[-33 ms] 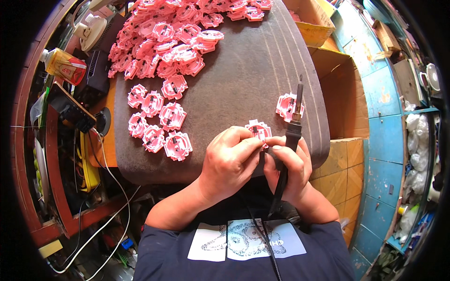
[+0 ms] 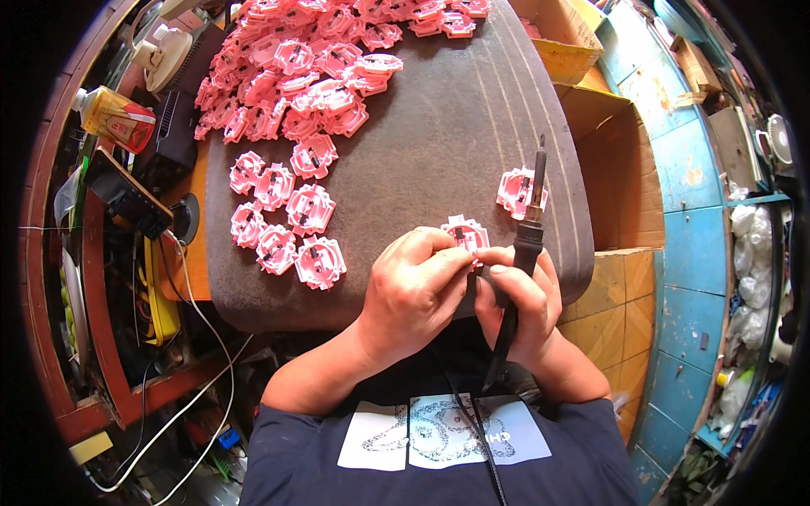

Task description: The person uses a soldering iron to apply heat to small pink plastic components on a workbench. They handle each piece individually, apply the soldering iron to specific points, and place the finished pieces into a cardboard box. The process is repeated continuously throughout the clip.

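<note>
My left hand (image 2: 412, 280) is closed on the near edge of a pink plastic housing (image 2: 459, 229), close to the table's front edge. Small dark parts show inside that housing; its near side is hidden by my fingers. A soldering iron (image 2: 527, 243) with a black handle is held in my right hand (image 2: 537, 291), its metal tip pointing up and away from the housing. The right thumb and forefinger also reach the housing's near edge; what they pinch there is too small to make out. Another pink housing (image 2: 511, 196) lies partly behind the iron.
Several loose pink housings (image 2: 310, 209) lie left of my hands, below a large pile (image 2: 291, 84) at the far left. Open cardboard boxes (image 2: 620, 169) stand beyond the table's right edge. A white cable (image 2: 221, 337) hangs at the left. The iron's black cord runs down across my shirt.
</note>
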`<state>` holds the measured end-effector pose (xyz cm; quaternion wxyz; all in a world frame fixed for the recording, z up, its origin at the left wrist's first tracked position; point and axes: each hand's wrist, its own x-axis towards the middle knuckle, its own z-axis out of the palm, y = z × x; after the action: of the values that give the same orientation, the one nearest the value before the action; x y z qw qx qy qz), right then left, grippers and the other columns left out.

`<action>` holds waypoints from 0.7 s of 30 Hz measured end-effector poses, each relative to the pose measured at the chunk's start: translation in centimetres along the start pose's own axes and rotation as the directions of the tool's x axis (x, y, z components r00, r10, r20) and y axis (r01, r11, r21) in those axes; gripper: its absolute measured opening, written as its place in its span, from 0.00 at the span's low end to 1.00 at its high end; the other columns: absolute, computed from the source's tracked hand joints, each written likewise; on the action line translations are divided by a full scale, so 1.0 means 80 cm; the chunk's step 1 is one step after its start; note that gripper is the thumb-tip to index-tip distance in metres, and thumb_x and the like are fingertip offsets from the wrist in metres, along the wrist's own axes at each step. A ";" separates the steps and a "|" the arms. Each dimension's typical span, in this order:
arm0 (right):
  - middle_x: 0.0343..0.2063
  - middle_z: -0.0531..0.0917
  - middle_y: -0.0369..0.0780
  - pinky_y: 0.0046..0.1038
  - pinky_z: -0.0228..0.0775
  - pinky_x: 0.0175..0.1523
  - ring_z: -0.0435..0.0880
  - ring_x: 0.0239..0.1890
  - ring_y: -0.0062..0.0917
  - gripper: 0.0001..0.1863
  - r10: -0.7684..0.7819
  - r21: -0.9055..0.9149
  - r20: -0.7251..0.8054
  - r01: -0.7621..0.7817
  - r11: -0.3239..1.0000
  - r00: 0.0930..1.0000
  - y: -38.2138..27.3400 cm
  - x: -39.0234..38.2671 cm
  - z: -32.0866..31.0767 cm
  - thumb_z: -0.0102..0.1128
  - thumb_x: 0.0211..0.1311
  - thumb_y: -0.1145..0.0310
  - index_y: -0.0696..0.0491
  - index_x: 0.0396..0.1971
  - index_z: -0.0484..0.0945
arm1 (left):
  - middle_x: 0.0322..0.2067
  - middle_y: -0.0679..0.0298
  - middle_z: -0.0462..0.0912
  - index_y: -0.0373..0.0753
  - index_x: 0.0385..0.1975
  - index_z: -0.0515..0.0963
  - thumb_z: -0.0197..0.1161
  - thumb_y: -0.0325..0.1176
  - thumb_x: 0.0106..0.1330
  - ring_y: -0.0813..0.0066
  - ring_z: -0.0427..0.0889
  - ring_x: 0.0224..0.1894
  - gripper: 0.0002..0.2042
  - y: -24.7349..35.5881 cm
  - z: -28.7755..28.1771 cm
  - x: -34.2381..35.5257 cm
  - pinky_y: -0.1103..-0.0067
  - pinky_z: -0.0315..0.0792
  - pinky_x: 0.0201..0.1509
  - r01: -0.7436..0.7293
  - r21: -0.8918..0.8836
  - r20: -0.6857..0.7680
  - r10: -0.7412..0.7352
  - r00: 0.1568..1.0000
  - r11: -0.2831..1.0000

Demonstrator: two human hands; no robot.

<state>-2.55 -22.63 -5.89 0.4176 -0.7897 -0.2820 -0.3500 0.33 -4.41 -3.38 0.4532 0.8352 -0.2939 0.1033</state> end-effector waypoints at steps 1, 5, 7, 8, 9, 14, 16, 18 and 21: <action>0.42 0.86 0.48 0.39 0.76 0.42 0.86 0.36 0.42 0.30 -0.018 0.004 -0.009 0.018 1.000 1.000 0.001 0.000 0.000 0.71 0.49 0.85 0.58 0.55 0.75 | 0.38 0.57 0.83 0.37 0.42 0.86 0.73 0.22 0.59 0.57 0.86 0.39 0.11 -0.001 0.001 0.000 0.67 0.81 0.42 -0.006 -0.003 -0.005 0.006 1.000 1.000; 0.43 0.86 0.49 0.40 0.77 0.43 0.86 0.36 0.42 0.29 0.004 -0.005 0.016 -0.004 1.000 1.000 0.000 -0.002 0.001 0.71 0.49 0.84 0.58 0.55 0.75 | 0.37 0.57 0.82 0.38 0.42 0.85 0.72 0.24 0.59 0.55 0.85 0.38 0.11 -0.002 0.004 -0.002 0.65 0.80 0.43 -0.004 -0.008 -0.029 0.003 1.000 1.000; 0.43 0.86 0.49 0.40 0.77 0.43 0.86 0.36 0.42 0.29 0.003 0.005 0.025 -0.003 1.000 1.000 0.001 -0.002 0.000 0.71 0.49 0.84 0.58 0.55 0.75 | 0.37 0.57 0.82 0.37 0.42 0.85 0.72 0.24 0.59 0.55 0.85 0.39 0.11 -0.001 0.004 -0.002 0.65 0.80 0.44 0.005 -0.012 -0.033 -0.005 0.999 1.000; 0.43 0.86 0.49 0.40 0.77 0.43 0.86 0.36 0.42 0.29 0.003 0.010 0.029 -0.003 1.000 1.000 0.002 -0.002 0.000 0.71 0.49 0.84 0.58 0.55 0.75 | 0.37 0.57 0.82 0.37 0.42 0.85 0.72 0.24 0.59 0.55 0.85 0.39 0.11 0.000 0.003 -0.001 0.65 0.80 0.44 0.006 -0.015 -0.031 -0.006 1.000 1.000; 0.43 0.86 0.49 0.40 0.77 0.43 0.86 0.35 0.42 0.28 0.004 0.014 0.019 -0.004 1.000 1.000 0.003 -0.002 0.001 0.71 0.51 0.83 0.58 0.55 0.75 | 0.37 0.57 0.82 0.37 0.42 0.85 0.72 0.24 0.59 0.55 0.85 0.39 0.11 0.001 0.003 0.000 0.65 0.80 0.44 0.007 -0.019 -0.028 -0.007 1.000 1.000; 0.40 0.87 0.48 0.39 0.77 0.39 0.85 0.33 0.40 0.21 0.016 0.079 -0.015 -0.015 0.997 1.000 0.000 -0.002 -0.013 0.69 0.64 0.77 0.58 0.56 0.75 | 0.37 0.56 0.82 0.36 0.39 0.83 0.71 0.23 0.59 0.54 0.85 0.38 0.09 0.003 0.004 0.001 0.65 0.79 0.44 -0.002 0.028 -0.018 0.002 1.000 1.000; 0.38 0.88 0.47 0.38 0.77 0.38 0.85 0.32 0.38 0.20 0.005 0.077 0.015 -0.007 0.997 1.000 -0.001 -0.009 -0.033 0.67 0.72 0.67 0.58 0.58 0.75 | 0.37 0.56 0.82 0.36 0.38 0.83 0.71 0.22 0.59 0.54 0.84 0.38 0.08 0.006 0.002 0.003 0.65 0.79 0.44 0.009 0.038 -0.003 -0.009 1.000 0.999; 0.37 0.88 0.47 0.39 0.77 0.38 0.86 0.32 0.36 0.26 0.020 0.100 0.041 -0.024 0.995 0.999 -0.002 -0.018 -0.047 0.64 0.76 0.55 0.59 0.62 0.74 | 0.37 0.56 0.82 0.35 0.37 0.82 0.71 0.22 0.59 0.54 0.84 0.38 0.07 0.010 -0.002 0.006 0.65 0.79 0.44 0.028 0.044 0.009 -0.028 1.000 0.999; 0.40 0.84 0.49 0.42 0.77 0.39 0.83 0.32 0.39 0.34 -0.016 -0.010 0.008 0.016 1.000 1.000 0.000 -0.022 -0.064 0.62 0.75 0.45 0.60 0.63 0.73 | 0.38 0.55 0.84 0.34 0.39 0.85 0.72 0.19 0.60 0.57 0.87 0.38 0.08 0.009 -0.004 0.008 0.70 0.81 0.42 0.025 0.049 0.044 -0.027 0.999 0.999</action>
<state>-5.22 -27.29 -5.20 0.4098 -0.7908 -0.2882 -0.3515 0.41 -4.71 -2.42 0.4277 0.8516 -0.2906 0.0858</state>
